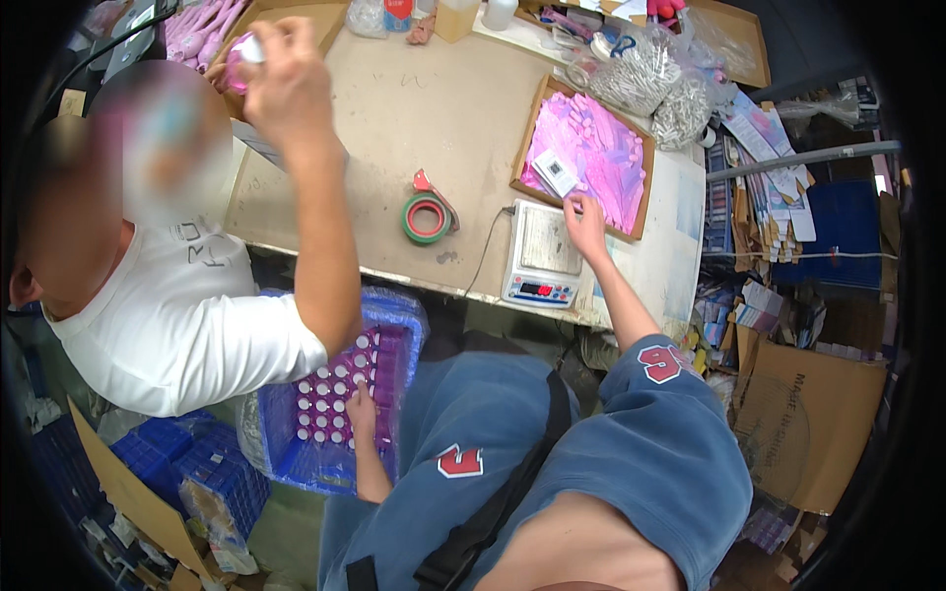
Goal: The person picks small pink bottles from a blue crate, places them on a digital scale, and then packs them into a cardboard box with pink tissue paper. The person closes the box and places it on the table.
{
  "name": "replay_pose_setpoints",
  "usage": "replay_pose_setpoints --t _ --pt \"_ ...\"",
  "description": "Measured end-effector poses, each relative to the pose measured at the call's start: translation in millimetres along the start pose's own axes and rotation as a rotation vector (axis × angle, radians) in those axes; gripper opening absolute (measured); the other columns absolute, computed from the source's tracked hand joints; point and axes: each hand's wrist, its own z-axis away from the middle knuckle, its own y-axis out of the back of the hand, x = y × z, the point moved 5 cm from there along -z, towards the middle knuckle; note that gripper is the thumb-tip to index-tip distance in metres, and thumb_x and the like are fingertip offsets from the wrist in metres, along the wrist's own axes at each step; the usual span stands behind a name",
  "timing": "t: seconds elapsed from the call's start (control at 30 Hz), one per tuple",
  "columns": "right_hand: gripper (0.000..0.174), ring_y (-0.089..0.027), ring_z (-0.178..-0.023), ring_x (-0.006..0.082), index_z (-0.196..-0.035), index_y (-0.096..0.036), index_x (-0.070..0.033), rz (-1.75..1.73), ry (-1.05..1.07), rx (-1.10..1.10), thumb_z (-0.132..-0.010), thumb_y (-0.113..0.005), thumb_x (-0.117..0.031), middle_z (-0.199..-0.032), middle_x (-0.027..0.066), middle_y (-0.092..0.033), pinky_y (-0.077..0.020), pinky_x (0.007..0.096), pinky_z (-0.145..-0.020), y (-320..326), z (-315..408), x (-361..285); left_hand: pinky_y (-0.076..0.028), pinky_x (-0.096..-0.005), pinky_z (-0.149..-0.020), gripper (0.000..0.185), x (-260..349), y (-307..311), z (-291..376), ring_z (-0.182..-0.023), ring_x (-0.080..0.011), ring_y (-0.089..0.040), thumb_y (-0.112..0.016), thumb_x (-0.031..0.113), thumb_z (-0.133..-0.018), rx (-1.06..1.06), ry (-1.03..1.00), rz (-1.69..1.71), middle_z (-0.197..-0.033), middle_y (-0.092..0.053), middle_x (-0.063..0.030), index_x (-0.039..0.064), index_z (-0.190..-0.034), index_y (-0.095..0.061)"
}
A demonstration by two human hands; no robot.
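Observation:
My left hand [361, 411] reaches into a blue plastic crate [284, 467] lined with clear film, its fingers at the white cap of one of several purple bottles [322, 405] standing in rows. Whether it grips that bottle is not clear. My right hand [586, 221] is over the near edge of a cardboard tray [520, 164] of pink and purple pieces [584, 137]. Its fingertips meet the corner of a small stack of white printed leaflets [556, 172]; a hold on them cannot be made out. Just below and left of this hand is a digital scale [543, 251] with a lit red display.
At left, a co-worker in a white T-shirt [199, 325] raises a pink bottle [240, 65] with a white cap. A tape dispenser [426, 218] lies mid-table. Clear bags of small parts [635, 74] stand behind the tray. A large carton [813, 421] is at right.

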Motion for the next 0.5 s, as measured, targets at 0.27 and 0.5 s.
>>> replay_pose_setpoints --t 0.27,0.5 --pt "0.082 -0.057 -0.121 0.0411 -0.13 -0.054 0.003 0.295 -0.308 -0.307 -0.078 -0.073 -0.058 -0.123 0.0288 -0.06 -0.043 0.0483 -0.104 -73.5 -105.6 28.5 -0.043 -0.0261 -0.049 0.056 -15.9 26.8 59.5 -0.052 -0.0112 -0.054 -0.047 0.054 -0.104 0.038 0.068 0.118 -0.063 -0.057 -0.0012 0.007 -0.074 -0.057" --pt "0.057 -0.073 -0.087 0.0273 -0.103 -0.069 0.004 -0.137 -0.396 -0.392 -0.07 -0.087 -0.038 -0.098 0.019 -0.074 -0.0563 0.0387 -0.076 -94.3 -105.0 40.6 -0.045 -0.0261 -0.05 0.052 -57.9 26.9 87.9 -0.054 -0.0121 -0.057 -0.048 0.053 -0.103 0.036 0.232 0.079 -0.067 -0.062 -0.0033 0.005 -0.086 -0.061"
